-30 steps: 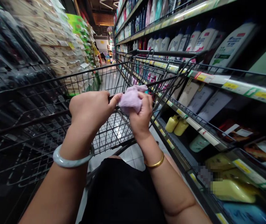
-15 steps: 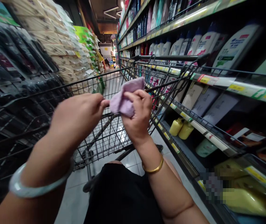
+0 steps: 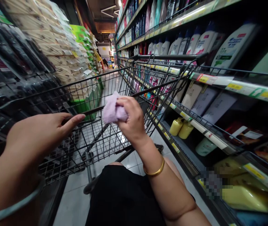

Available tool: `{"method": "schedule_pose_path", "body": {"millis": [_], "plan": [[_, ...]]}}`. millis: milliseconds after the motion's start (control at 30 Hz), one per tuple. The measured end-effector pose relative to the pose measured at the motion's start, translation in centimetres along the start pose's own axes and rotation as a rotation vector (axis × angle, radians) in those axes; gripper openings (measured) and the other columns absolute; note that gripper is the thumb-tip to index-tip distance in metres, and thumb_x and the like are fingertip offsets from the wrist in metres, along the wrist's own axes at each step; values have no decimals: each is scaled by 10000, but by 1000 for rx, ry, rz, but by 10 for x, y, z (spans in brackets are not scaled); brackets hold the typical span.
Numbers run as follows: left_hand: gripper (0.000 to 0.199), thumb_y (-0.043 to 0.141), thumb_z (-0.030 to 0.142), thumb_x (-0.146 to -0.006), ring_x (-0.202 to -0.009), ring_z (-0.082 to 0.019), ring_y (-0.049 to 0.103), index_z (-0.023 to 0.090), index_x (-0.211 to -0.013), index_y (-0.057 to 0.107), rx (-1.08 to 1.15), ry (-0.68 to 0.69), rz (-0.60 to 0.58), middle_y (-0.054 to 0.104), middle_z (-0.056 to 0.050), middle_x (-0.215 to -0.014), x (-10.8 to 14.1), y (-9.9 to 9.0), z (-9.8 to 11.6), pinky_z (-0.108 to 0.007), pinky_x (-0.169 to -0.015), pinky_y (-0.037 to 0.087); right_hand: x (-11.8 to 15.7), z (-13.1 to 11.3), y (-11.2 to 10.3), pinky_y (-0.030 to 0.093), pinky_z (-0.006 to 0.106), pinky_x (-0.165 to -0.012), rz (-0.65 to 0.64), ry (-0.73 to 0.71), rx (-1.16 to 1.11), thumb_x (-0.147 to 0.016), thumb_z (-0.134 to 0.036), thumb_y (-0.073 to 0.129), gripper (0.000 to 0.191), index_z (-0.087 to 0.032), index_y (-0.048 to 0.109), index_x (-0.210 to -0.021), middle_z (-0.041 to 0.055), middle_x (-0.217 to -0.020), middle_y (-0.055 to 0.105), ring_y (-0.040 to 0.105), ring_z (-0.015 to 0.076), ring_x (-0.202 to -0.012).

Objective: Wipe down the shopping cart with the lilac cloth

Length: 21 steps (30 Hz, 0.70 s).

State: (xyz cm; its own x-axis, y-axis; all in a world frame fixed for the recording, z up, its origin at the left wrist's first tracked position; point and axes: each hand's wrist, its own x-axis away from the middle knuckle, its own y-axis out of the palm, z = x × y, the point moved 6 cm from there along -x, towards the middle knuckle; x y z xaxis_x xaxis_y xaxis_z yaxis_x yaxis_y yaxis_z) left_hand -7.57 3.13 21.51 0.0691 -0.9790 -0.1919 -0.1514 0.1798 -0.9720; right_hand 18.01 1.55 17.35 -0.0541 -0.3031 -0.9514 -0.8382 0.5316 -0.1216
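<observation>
Pinches a lilac cloth [image 3: 111,112] in right grip [image 3: 132,117], over wire shopping cart [image 3: 105,147]. Rests left grip [image 3: 37,135] on rail [image 3: 93,110], further left; cannot tell its closure.

Soft, pale lilac fabric cloth [image 3: 110,110] was crumpled, bunched in the right hand [image 3: 132,117], at the near top rail of a black wire-mesh shopping cart [image 3: 93,110]. Cart stood upright, slantwise, on floor tiles [image 3: 74,201].
</observation>
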Motion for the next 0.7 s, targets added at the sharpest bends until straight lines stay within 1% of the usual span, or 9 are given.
{"method": "schedule_pose_path", "body": {"millis": [67,167,233,300,400,467,500,633,700], "plan": [[912,182,871,-892,-998,-381,705,260,-1202,784,-68,-26,-42,791,-139,-1060,3,-2,4,-364,-655,370,1,18,-18,596,469,-1043,150,63,51,-877,-143,657,340,-279,597,-1183,71,-1198,676,661,239,-1173],[948,142,864,-897,-984,-375,704,246,-1241,772,-96,-45,-41,789,-144,-1081,6,-4,7,-359,-649,356,5,44,-44,572,512,-1054,392,188,137,-913,-171,620,322,-273,586,-1217,76,-1198,642,642,251,-1156],[955,149,870,-896,-940,-362,698,244,-1268,767,-93,-42,-44,791,-141,-1068,4,-4,7,-357,-647,341,7,42,-43,549,525,-1085,424,205,152,-916,-158,599,317,-263,586,-1215,92,-1220,622,627,263,-1186],[953,157,875,-896,-912,-348,694,253,-1290,762,-79,-34,-48,794,-129,-1055,1,-1,6,-357,-652,338,7,24,-25,540,508,-1103,328,152,122,-910,-137,584,313,-250,592,-1202,111,-1247,617,612,272,-1231],[950,145,878,-894,-952,-338,701,284,-1332,743,-97,-54,-55,796,-104,-1103,-6,2,5,-351,-663,351,6,-7,11,535,459,-1117,42,-8,46,-892,-112,582,342,-246,600,-1206,107,-1260,636,613,265,-1270],[959,131,880,-887,-1025,-349,703,298,-1371,720,-121,-67,-70,787,-97,-1160,-10,4,5,-349,-666,363,6,-8,15,541,427,-1103,-16,-55,0,-893,-110,588,342,-255,602,-1202,89,-1243,645,623,244,-1248],[960,127,879,-885,-1050,-352,702,303,-1381,713,-124,-68,-79,783,-95,-1175,-11,5,5,-351,-663,367,5,0,8,547,421,-1089,30,-34,-11,-898,-115,591,332,-260,602,-1197,82,-1232,644,626,234,-1224],[943,136,871,-877,-1068,-356,702,310,-1358,721,-120,-58,-75,781,-86,-1156,-12,5,6,-359,-658,376,9,52,-34,539,485,-1075,378,185,71,-905,-135,592,330,-264,583,-1208,72,-1204,613,614,228,-1143],[951,126,873,-871,-1052,-356,704,308,-1342,727,-128,-56,-60,783,-84,-1131,-12,6,5,-361,-657,373,13,62,-36,518,522,-1102,430,215,104,-900,-126,583,346,-264,568,-1218,78,-1215,587,602,238,-1164]]}}
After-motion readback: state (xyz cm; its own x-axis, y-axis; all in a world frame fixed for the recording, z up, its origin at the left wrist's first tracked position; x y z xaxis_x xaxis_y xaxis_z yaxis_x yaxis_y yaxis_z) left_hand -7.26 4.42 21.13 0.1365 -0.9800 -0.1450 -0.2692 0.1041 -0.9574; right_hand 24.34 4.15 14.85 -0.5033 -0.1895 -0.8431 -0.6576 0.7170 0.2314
